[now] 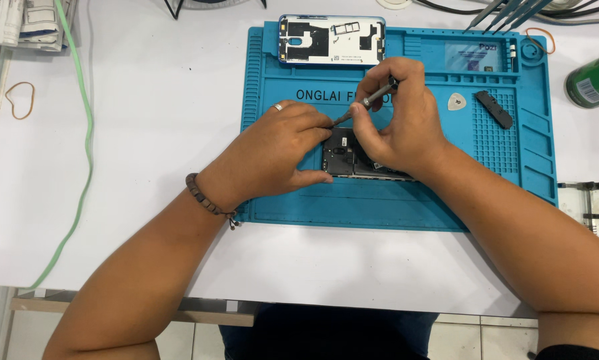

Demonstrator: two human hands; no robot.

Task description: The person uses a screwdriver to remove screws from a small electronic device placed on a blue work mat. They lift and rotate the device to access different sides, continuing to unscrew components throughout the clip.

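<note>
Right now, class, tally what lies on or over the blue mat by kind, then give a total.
Opened phone: 1
Phone back cover: 1
Screwdriver: 1
White pick: 1
Dark plastic strip: 1
Hands, left and right: 2
Total: 7, all on the blue mat.

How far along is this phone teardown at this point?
Done: the back cover lies off at the blue mat's top edge. In hand: the right hand works a screwdriver into the opened phone, steadied by the left hand. Left: the internals look still in place.
</note>
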